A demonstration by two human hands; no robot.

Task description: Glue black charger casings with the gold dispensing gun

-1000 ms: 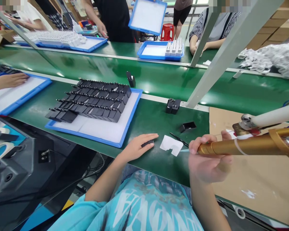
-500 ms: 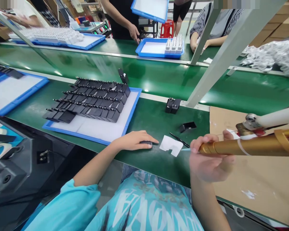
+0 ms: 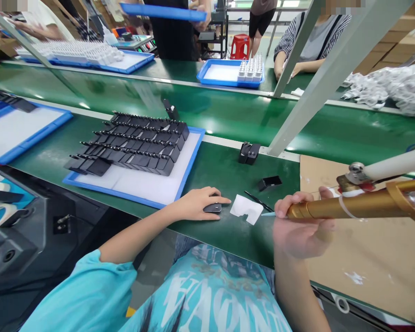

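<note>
Red stool (image 3: 240, 46), stacked cardboard boxes (image 3: 396, 35)

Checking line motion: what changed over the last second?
The black plastic plug adapter on the green conveyor slid left. Across it, the raised blue tray moved left, tilting nearly edge-on. A hand left the white-lined blue tray at far left. Left forearm swung outward. Unchanged: left hand on small black rectangular piece, right hand on gold cylindrical tool.
</note>
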